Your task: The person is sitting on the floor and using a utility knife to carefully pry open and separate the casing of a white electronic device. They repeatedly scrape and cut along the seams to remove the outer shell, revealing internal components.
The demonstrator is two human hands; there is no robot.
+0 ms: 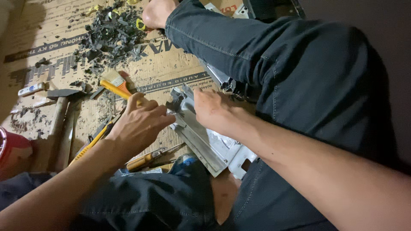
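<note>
The left hand point(139, 124) is seen with its back turned up toward the camera, the forearm entering from the lower left corner and rising toward the middle of the view. Its fingers are curled shut around a yellow-handled tool point(114, 89), whose handle sticks out above the knuckles toward the upper left; the working end is hidden under the hand, so the kind of tool cannot be told with certainty. The fingertips are pointed right, up against the edge of a grey metal housing point(201, 141).

The right hand point(212, 109) is reached in from the lower right, the bare forearm lying across the dark trouser leg point(299, 72). The hand is laid palm down on the upper end of the metal housing, with the fingers bent over its far edge; whether the part is gripped or only pressed down cannot be told. The two hands are held close together but apart, with the jagged top of the housing between them.

The housing is a long, flat, silvery piece with a white inner panel, set slantwise on the floor between the person's legs, its lower end near the knee at the bottom of the view.

Flattened printed cardboard point(51, 51) is spread beneath everything. A heap of dark plastic scraps point(111, 36) lies at the upper left, beside a bare foot point(156, 13). A hammer point(64, 96) rests at the left, and pliers with orange grips point(147, 158) lie just below the left wrist. A red object point(13, 149) is cut off by the left edge.
</note>
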